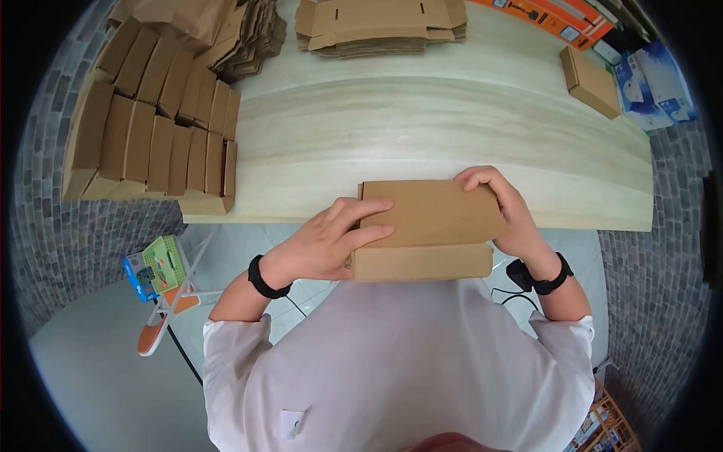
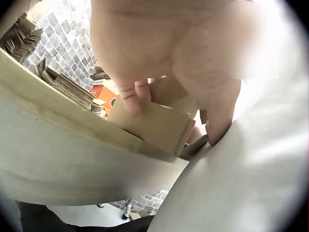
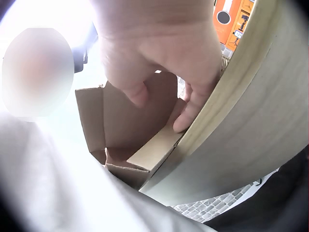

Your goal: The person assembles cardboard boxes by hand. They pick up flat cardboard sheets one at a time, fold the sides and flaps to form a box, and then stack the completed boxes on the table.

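A brown cardboard box is held at the table's front edge, close to the person's chest. The left hand grips its left end, two fingers lying across the upper panel and another digit low at the near corner. At the other end, the right hand holds the box with fingertips over the far right corner. In the right wrist view that end of the box is open, its flaps standing out, with the thumb reaching in. The left wrist view shows left fingertips pressing on a panel.
Folded brown boxes stand in rows at the table's left. Flat cardboard blanks are stacked at the back, beside another pile. A small closed box and blue-white packages sit at the right. A folding chair stands left.
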Demonstrator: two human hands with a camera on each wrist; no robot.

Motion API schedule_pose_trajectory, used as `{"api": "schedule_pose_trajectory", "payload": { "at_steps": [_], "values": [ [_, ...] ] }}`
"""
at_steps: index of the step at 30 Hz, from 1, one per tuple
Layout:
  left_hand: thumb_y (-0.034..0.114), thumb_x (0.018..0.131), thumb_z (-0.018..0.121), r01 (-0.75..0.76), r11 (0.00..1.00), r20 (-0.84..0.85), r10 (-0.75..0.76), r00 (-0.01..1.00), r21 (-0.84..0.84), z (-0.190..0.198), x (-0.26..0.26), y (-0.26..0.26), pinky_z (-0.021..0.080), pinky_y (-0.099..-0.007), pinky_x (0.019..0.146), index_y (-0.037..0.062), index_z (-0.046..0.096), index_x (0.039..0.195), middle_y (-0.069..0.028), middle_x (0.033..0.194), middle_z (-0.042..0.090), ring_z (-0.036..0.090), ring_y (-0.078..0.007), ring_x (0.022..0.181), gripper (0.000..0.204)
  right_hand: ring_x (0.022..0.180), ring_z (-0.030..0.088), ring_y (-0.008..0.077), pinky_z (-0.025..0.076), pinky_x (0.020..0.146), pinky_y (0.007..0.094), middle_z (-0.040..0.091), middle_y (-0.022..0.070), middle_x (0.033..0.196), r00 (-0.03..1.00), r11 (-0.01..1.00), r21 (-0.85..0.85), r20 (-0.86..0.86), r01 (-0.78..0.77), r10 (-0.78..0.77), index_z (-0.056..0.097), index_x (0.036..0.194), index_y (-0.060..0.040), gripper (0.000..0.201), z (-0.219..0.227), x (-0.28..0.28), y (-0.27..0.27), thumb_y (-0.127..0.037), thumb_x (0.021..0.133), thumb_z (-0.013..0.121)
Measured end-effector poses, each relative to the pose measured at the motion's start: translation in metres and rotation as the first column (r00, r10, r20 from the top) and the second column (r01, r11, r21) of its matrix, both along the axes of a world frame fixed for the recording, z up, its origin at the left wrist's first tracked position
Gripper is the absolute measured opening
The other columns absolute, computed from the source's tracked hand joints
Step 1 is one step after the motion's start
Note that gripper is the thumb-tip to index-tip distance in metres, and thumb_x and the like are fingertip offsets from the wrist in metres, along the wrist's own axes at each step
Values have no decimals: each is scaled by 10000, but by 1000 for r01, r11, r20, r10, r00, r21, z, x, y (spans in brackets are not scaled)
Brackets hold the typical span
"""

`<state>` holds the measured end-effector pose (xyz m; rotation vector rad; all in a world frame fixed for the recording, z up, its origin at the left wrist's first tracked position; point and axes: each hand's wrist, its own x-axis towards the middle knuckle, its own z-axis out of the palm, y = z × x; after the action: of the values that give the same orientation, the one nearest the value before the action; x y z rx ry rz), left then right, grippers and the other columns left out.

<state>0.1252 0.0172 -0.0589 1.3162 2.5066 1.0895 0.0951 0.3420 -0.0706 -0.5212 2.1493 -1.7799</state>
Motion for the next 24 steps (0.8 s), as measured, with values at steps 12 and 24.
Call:
{"api": "schedule_pose_trajectory", "payload": {
  "at_steps": [12, 24],
  "values": [
    [79, 702, 877, -134, 966, 7, 136, 991, 220, -22, -6, 11, 537, -361, 824, 141, 528, 1303, -136, 1342, 466, 553, -282, 1089, 697, 1054, 586, 201, 465, 941, 302, 607, 50, 1125, 998, 997, -42, 38, 61, -59, 508, 1108, -83, 316, 4, -4, -1, 57, 849, 624],
    [-12, 821, 781, -576, 738, 546, 338, 767, 351, 21, -50, 38, 477, -263, 874, 47, 596, 1205, -40, 1218, 510, 553, -135, 1051, 430, 895, 629, 236, 498, 822, 306, 648, 100, 973, 980, 979, 28, -9, 200, -200, 583, 1269, -83, 313, 32, -23, -14, -61, 988, 447]
  ]
}}
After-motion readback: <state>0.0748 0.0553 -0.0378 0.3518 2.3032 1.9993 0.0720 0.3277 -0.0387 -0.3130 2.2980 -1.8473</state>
